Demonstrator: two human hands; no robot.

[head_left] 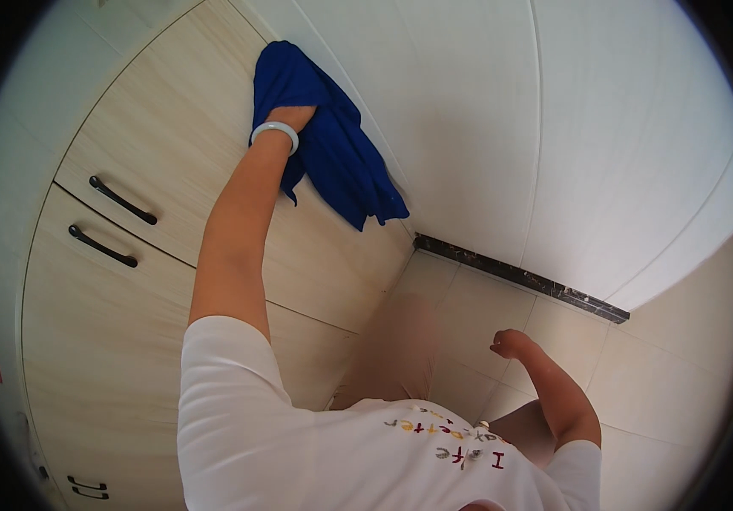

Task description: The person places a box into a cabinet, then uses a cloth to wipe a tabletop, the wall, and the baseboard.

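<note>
By the wall-side edge of the pale cabinet door (183,128): blue cloth (324,140), covering your left hand (294,115), whose grip, hidden, cannot be told. Over the floor tiles (566,336): your right hand (512,343), fingers curled closed.

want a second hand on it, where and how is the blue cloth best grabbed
Probably by the loose lower end of the blue cloth, pinched from the right with the right hand: that end trails in folds below the left hand, whose fingers the bunched upper part hides.

Home interior, likely: wood-look cupboards (175,106), black handles (123,201), tiled floor (660,387).
</note>
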